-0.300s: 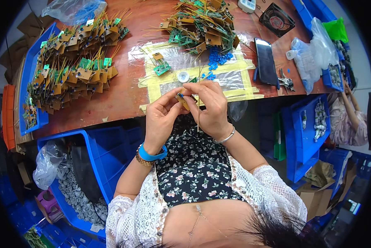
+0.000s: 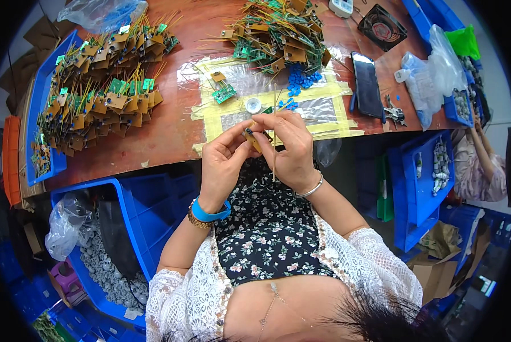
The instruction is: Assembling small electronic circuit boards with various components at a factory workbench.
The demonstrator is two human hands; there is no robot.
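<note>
Mid-frame, both forearms angle inward and up, fingers bent. The left hand (image 2: 222, 170) and right hand (image 2: 292, 143) meet at the near edge of the counter (image 2: 178, 122), each grip closed, thumb against fingers, pinching a small brown circuit board (image 2: 253, 142) between the fingertips, partly hidden.

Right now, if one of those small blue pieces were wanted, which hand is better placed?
Probably the right hand: the blue pieces lie just beyond it, while the left hand is farther off. Both hands' fingers are on a small tan board, though.
</note>
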